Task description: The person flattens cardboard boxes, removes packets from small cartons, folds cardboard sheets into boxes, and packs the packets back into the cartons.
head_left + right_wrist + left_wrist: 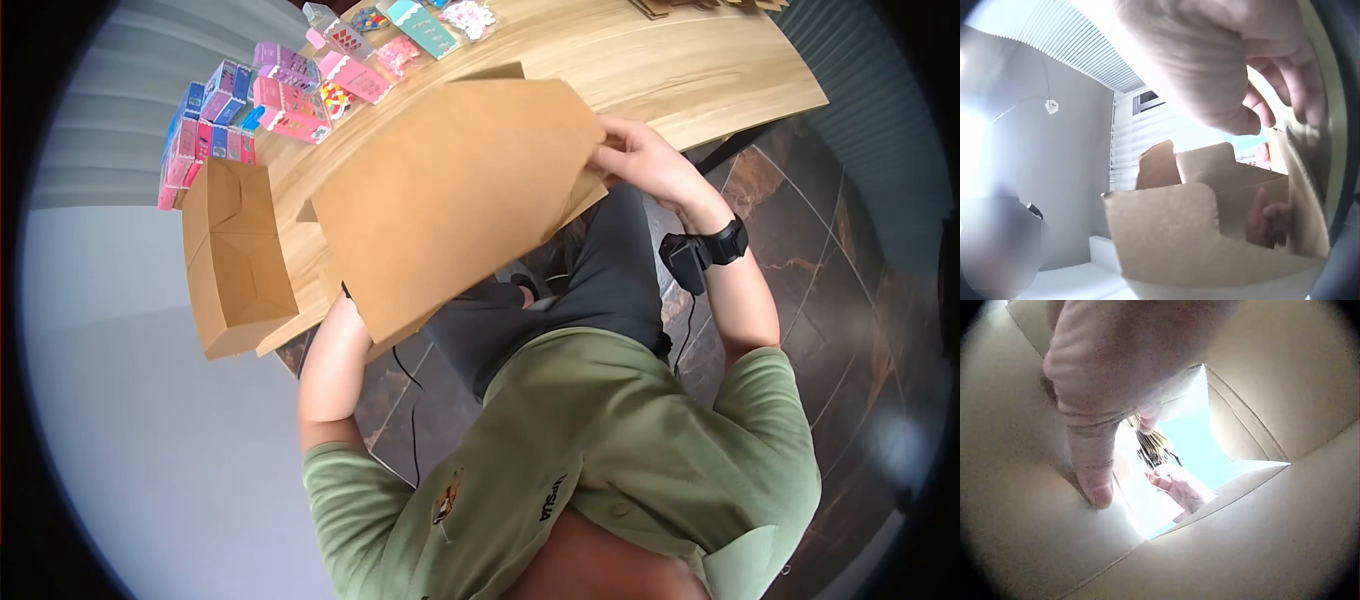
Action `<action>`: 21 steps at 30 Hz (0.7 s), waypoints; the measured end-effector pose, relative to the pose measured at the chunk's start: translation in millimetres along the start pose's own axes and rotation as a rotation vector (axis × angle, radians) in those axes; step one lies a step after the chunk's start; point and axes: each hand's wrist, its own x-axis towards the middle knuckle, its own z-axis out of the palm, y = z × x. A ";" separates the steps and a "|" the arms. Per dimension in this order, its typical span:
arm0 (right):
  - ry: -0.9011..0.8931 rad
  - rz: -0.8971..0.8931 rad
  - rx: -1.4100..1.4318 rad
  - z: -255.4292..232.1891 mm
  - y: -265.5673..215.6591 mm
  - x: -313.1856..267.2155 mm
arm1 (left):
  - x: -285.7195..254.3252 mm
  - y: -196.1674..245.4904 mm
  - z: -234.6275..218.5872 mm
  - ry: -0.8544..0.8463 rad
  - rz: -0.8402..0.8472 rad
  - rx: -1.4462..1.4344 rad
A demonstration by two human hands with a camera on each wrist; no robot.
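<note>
A brown cardboard box (pixel 455 200) hangs between the person's two hands, tilted above the lap and the near edge of the wooden table (pixel 720 75). The left hand (pixel 1129 362) reaches inside it, one digit straight against the inner wall. At the opposite, unclosed end, the right hand (pixel 650 160) grips the edge, thumb and fingers bent about a flap (pixel 1166 219)'s neighbouring side. Left of the left arm, a second brown box (pixel 240 285) lies at the table's edge. Past the hands, small pink box (pixel 292 108), purple box (pixel 287 65) and teal box (pixel 422 28) stand near clear packets (pixel 397 55) of coloured pieces. Beyond the right hand, brown cardboard pieces (pixel 690 6) lie on the tabletop's far side. A black strapped device (pixel 705 250) circles the right wrist.
</note>
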 end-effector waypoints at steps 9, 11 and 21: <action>-0.270 -0.225 0.143 13.9 -0.7 -8.5 | 6.4 3.2 2.4 0.001 0.013 -0.024; -0.386 -0.292 0.344 17.5 -5.1 -8.5 | 10.8 3.0 3.7 0.005 0.018 -0.031; -0.400 -0.539 -0.316 -5.1 -40.0 -6.7 | 11.6 3.1 16.0 0.010 0.026 -0.051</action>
